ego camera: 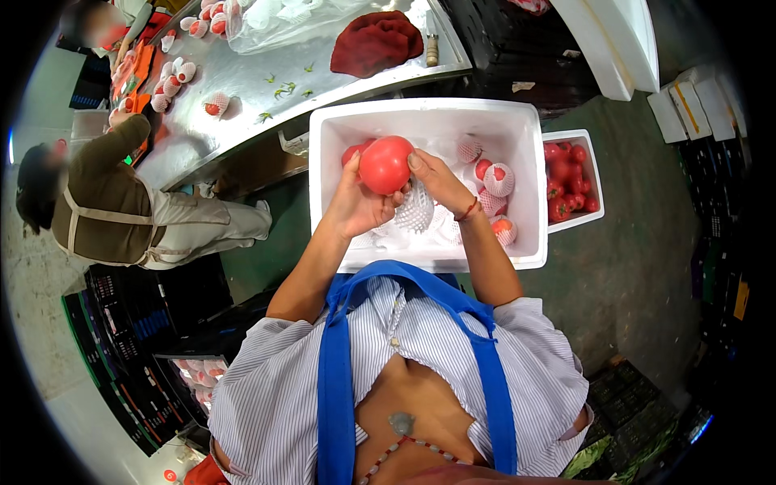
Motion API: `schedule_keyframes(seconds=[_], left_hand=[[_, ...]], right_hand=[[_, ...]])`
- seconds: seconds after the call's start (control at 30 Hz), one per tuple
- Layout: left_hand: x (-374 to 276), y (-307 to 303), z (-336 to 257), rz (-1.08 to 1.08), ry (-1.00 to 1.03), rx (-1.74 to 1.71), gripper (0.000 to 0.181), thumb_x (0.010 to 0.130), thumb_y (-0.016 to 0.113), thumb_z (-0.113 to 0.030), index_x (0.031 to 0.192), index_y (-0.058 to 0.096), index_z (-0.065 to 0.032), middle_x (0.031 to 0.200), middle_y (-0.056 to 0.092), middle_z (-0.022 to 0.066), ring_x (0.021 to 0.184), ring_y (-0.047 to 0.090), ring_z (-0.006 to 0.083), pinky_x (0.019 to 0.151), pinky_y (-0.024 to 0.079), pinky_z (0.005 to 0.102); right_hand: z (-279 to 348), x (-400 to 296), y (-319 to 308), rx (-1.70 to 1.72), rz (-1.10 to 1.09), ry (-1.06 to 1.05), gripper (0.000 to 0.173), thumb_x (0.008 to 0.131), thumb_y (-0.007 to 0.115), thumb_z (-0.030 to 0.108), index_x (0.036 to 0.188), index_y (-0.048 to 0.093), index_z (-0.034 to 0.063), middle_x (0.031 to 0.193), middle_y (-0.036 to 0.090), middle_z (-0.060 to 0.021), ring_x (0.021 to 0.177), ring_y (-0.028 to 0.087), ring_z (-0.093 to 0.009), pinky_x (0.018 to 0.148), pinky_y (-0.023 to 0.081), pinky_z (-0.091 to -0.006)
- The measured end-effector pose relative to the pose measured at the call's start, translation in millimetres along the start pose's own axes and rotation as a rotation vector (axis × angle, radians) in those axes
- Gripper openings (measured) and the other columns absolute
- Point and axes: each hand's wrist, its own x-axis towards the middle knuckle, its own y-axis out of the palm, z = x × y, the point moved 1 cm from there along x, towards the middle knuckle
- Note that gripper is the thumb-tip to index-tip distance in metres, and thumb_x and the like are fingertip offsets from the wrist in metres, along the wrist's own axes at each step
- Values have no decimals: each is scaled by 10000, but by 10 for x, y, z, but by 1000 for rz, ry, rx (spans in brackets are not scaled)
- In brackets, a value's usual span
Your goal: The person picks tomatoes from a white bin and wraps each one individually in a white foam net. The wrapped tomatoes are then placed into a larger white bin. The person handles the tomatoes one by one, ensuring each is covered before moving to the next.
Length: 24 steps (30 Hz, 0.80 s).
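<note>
A large, smooth red tomato (385, 165) is held over a white foam box (324, 182). My left hand (362, 209) cups it from the left and below. My right hand (441, 183), with a red cord at the wrist, has its thumb against the tomato's right side; its other fingers are mostly hidden. Just below the tomato is a white foam net sleeve (415, 209); whether a hand grips it cannot be told. Part of another red tomato (351, 151) shows behind the left fingertips. Several net-sleeved tomatoes (498, 180) lie at the box's right side, among more white nets.
A smaller foam box of red tomatoes (564, 176) stands to the right. Beyond, a metal table (254, 91) bears a dark red cloth (376, 43), a wooden-handled tool (431, 50) and sleeved tomatoes (173, 85). A co-worker (109, 200) stands at left, near stacked black crates (133, 315).
</note>
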Motion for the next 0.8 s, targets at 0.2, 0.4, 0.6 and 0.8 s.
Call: schedule_keyframes(seconds=[0.2,0.4,0.6,0.8], left_hand=[[9,-44,-14,60,-25,40,735,783,394,-612,1194,361,-3,1003,502,190,787,565,215,612,501,266],[55,-24,26,-19,-9,-128,728,780,421,-595,1192,360,1,1022,498,191,826,563,235,688,511,297],[201,-103,46,-131,84,-112,690,765,507,-491,1214,337,6,1086,477,196,908,548,295,757,501,338],[192,-646,17,-268,123,228,686,740,595,-340,1275,269,-62,1153,442,188,983,511,346,787,483,371]], right_hand=[[80,-2,-35,60,40,59,504,892,348,427,1042,511,-25,859,556,-55,822,501,-116,789,386,-258],[-108,57,-20,190,-49,123,571,890,333,454,1163,464,-31,1122,504,-95,1053,433,-147,950,289,-277],[-451,15,-116,263,-133,56,452,895,410,350,1111,508,-35,1080,532,-67,1010,455,-120,913,323,-256],[-1055,-362,-560,-351,-298,126,300,825,497,237,963,582,-16,908,607,-97,864,546,-160,788,410,-289]])
